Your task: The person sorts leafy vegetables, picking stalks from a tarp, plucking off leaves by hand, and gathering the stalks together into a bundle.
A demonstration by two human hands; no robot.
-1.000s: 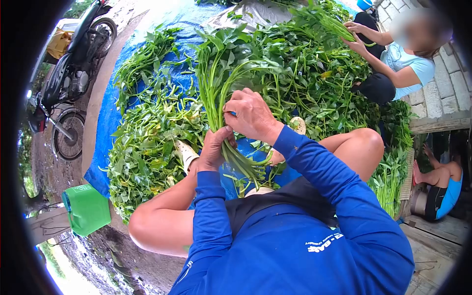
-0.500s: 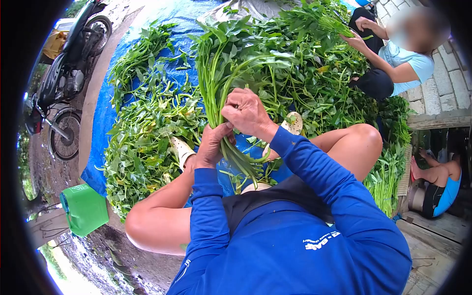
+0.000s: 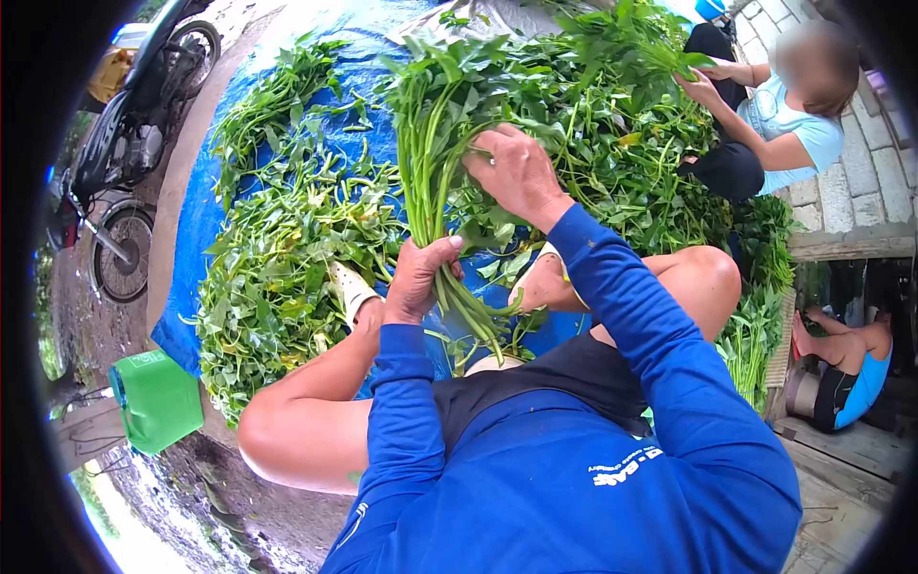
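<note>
My left hand [image 3: 418, 277] is wrapped round the lower stems of a bunch of leafy greens [image 3: 421, 182], whose leaves point away from me and whose cut ends hang below my fist. Up along the right side of the bunch is my right hand [image 3: 516, 170], with its fingers bent at the leaves; its fingertips are partly hidden, and what they hold cannot be made out. Loose greens [image 3: 296, 277] lie on the blue tarp [image 3: 206, 201] to the left, and a larger heap [image 3: 631, 191] spreads to the right.
A co-worker [image 3: 784, 124] at the upper right holds another bunch [image 3: 641, 48]. A second person [image 3: 851, 368] sits at the far right. At the left are a motorcycle [image 3: 124, 153] and a green container [image 3: 158, 402]. My legs flank the bunch.
My right hand has moved up and to the right, away from my left hand, along the bunch. The co-worker's two hands have come together at their bunch. My left hand keeps its hold.
</note>
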